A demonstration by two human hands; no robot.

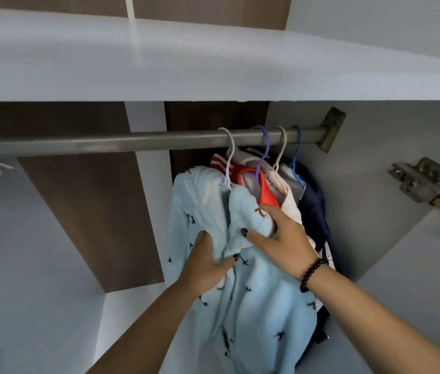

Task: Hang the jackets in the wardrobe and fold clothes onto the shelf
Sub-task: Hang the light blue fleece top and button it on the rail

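We are working on the light blue jacket [240, 306], hanging from its white hanger [228, 157] on the rail [132, 141]; our left hand [205, 263] is bunching its front, our right hand [280, 236] is pinching the collar fold; it is looking soft, light and floppy, so we are judging the shoulders by the hanger the best hold

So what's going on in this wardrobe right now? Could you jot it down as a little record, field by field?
Place: wardrobe rail, under a shelf
On the rail: four hangers, white, purple, beige, blue
Front garment: light blue jacket on the white hanger
Left hand: grips the jacket's fabric
Right hand: holds the jacket near its collar
Behind it: red garment, navy garment
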